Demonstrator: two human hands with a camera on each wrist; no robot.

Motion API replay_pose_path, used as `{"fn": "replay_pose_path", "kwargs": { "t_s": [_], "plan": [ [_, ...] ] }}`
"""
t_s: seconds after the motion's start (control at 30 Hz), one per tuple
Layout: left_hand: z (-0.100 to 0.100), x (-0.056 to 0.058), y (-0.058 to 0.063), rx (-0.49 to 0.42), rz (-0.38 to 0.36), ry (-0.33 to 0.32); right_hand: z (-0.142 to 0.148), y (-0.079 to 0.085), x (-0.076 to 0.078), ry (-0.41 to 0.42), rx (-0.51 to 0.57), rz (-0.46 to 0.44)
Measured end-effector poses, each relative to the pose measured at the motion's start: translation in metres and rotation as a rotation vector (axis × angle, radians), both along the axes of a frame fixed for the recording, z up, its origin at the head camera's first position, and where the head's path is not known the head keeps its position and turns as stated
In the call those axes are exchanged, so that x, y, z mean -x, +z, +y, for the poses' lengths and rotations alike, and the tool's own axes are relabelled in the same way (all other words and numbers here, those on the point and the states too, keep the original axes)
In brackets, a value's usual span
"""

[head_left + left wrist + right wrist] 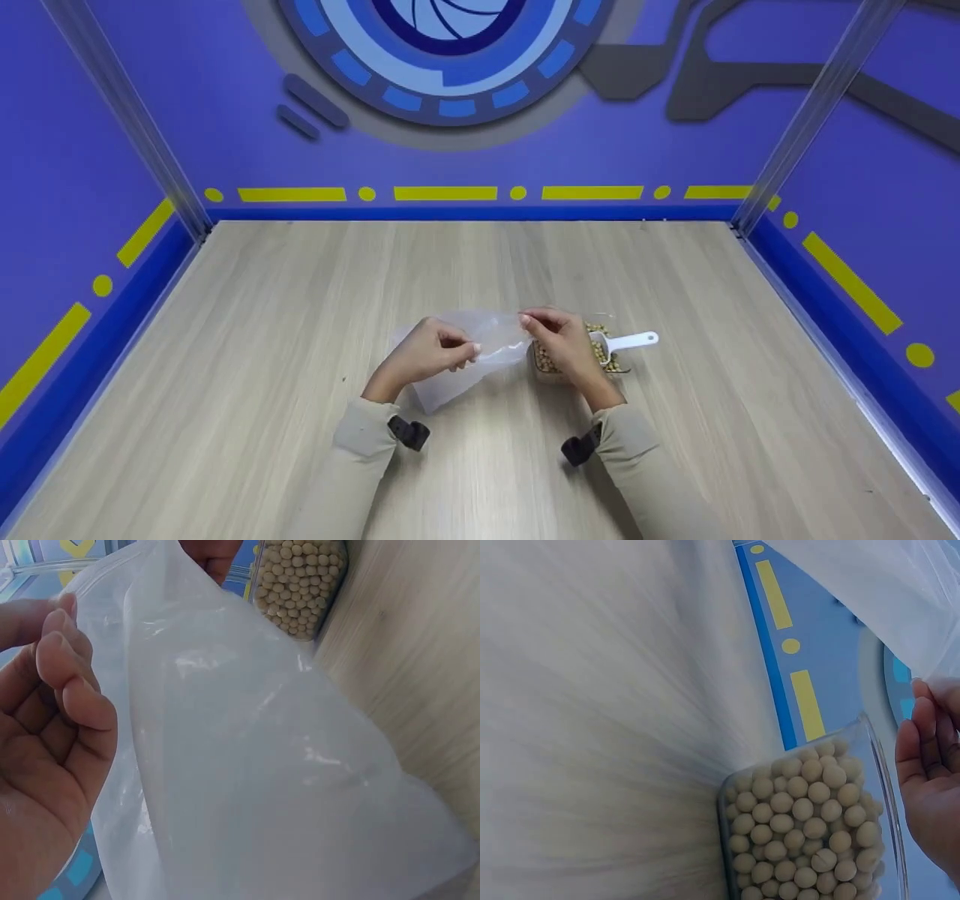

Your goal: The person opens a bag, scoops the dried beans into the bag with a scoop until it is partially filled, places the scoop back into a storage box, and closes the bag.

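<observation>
A translucent plastic zip bag (465,379) hangs above the table between both hands, its body slack and draping down to the left. My left hand (435,349) pinches its upper edge between thumb and forefinger, the other fingers curled. At the bag's right end, my right hand (562,341) pinches the corner with thumb and fingertips. In the left wrist view the bag (255,757) spreads broadly beside the left hand (56,720). Behind and under the right hand stands a clear container (551,375) of round, pale beans (802,817). A white scoop (634,341) rests in the beans, handle pointing right.
The wood-grain table (262,315) is bounded by blue panels (465,169) at the back and both sides. Metal posts (817,112) stand at the back corners. A dark wrist camera (409,433) is strapped on each wrist.
</observation>
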State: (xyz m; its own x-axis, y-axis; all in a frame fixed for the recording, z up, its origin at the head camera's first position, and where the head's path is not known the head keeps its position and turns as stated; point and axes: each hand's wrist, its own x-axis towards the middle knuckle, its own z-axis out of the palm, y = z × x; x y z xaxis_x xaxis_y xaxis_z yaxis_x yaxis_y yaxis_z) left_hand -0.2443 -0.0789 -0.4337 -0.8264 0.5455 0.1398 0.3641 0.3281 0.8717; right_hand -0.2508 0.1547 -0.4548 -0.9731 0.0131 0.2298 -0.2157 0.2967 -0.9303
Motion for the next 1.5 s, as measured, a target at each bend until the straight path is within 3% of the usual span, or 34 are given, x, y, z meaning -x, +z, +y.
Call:
{"fn": "replay_pose_path", "kwargs": {
  "t_s": [0.23,0.63,0.9,1.17,1.5],
  "plan": [
    [-0.002,-0.002,0.003,0.067,-0.013,-0.028,0.011,-0.007,0.010,0.025,-0.016,0.035],
    [-0.006,-0.001,0.000,0.039,-0.020,-0.014,0.014,-0.008,0.010,0.050,0.019,0.004],
    [-0.002,0.001,-0.005,0.033,0.123,0.070,0.013,-0.009,0.008,0.070,0.062,-0.050],
    [0.002,0.003,-0.005,-0.036,0.209,0.172,0.014,-0.007,0.005,0.118,0.085,-0.046],
    [0.004,0.004,-0.003,-0.053,0.292,0.197,0.014,-0.003,0.002,0.173,0.078,-0.081]
  ]
}}
